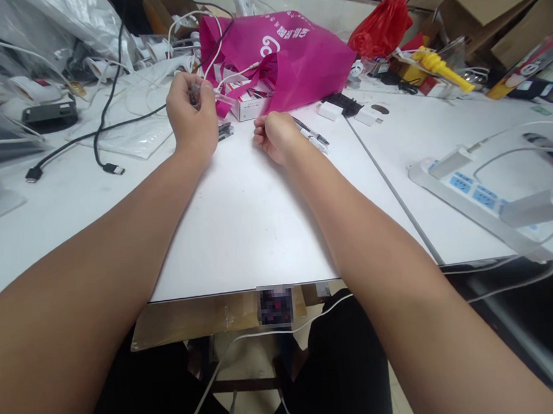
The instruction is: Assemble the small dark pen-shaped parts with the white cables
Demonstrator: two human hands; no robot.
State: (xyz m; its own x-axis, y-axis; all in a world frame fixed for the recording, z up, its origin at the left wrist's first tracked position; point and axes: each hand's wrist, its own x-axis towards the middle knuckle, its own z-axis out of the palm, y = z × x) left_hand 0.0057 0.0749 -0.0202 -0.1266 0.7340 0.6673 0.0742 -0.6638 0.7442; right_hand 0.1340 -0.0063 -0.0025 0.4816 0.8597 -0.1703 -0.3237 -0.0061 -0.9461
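Observation:
My left hand (190, 115) is raised a little over the white table, its fingers closed round something small and partly see-through. A thin clear piece sticks out to its right, and dark bits show between the fingers. My right hand (273, 134) rests low near the tabletop with curled fingers; what they hold, if anything, is hidden. Dark pen parts (225, 131) lie just right of my left wrist. Beyond my right hand lie a black pen (313, 131) and some clear pieces (314, 141). Behind both hands a small white box (248, 109) sits at the mouth of a magenta bag (312, 54).
Black cables (111, 168) and plastic bags (141, 138) lie at left. White chargers (330, 111), a red bag (381, 26) and a yellow object (440, 69) are at back right. A power strip (487, 203) with plugged-in adapters stands at right. A seam runs along the table.

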